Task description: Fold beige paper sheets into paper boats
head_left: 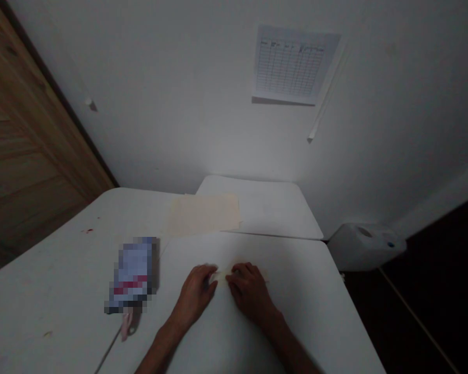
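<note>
A small, thin, pale yellowish strip [223, 274] lies low over the white table, between my two hands; its exact kind is too blurred to make out. My left hand [197, 291] comes in from the left, with thumb and fingers curled at the strip's left end. At the other end, my right hand [251, 291] is closed, fingertips pinching the strip. A little of the same pale material shows beyond the right fingers. Most of the piece is hidden under both hands.
On the white table [315, 322], left of my hands, lies a pixelated bluish object [134, 272] with a pink loop [127, 324]. Beige sheets [205, 213] lie farther back. A white plastic container [364, 246] stands beyond the right edge. A printed sheet [290, 65] hangs on the wall.
</note>
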{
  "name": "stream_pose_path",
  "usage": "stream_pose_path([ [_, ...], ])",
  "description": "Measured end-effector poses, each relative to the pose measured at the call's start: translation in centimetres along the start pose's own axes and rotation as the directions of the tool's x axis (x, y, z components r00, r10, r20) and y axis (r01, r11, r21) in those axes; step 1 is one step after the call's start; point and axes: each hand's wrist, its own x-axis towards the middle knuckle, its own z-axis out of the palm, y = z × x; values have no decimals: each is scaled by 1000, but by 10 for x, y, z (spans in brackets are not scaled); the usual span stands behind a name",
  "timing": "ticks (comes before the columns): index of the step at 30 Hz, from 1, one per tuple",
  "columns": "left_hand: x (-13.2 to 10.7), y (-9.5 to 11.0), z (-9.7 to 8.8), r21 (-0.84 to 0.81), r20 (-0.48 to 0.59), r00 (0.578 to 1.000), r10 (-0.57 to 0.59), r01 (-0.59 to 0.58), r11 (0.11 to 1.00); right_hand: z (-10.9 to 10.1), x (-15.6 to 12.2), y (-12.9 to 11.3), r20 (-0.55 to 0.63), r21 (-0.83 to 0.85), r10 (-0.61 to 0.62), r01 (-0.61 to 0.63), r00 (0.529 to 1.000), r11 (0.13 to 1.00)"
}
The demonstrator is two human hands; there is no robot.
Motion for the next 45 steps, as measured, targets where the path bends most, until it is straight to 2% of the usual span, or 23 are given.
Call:
stream_pose_path([
  [4, 2, 16, -8, 29, 52, 998, 34, -35, 999, 2, 1, 0, -8, 8, 2, -2, 1000, 1000],
  [8, -2, 27, -8, 126, 48, 992, 114, -119, 985, 2, 1, -1, -6, -5, 13, -13, 1000, 1000],
  [14, -14, 20, 1, 333, 151, 956, 250, -288, 898, -1, 1, -4, 5, -11, 16, -16, 1000, 1000],
  [18, -17, 18, 1, 414, 192, 942, 275, -332, 847, 0, 2, -5, 12, -33, 21, -20, 1000, 999],
  [24, -17, 20, -1, 413, 216, 937, 274, -342, 844, -2, 8, -8, 37, -79, 27, -24, 999, 997],
  [29, -23, 28, -8, 343, 244, 942, 231, -306, 888, -3, 13, -9, 60, -98, 31, -25, 998, 995],
  [32, -30, 33, -11, 334, 224, 950, 217, -284, 899, -2, 16, -6, 57, -95, 21, -16, 998, 995],
  [40, -43, 32, -8, 464, 172, 965, 200, -259, 847, 1, 22, 0, 100, -60, -54, 60, 994, 996],
  [45, -46, 37, -11, 478, 161, 969, 188, -243, 844, 7, 22, 2, 172, -61, -149, 161, 974, 985],
])
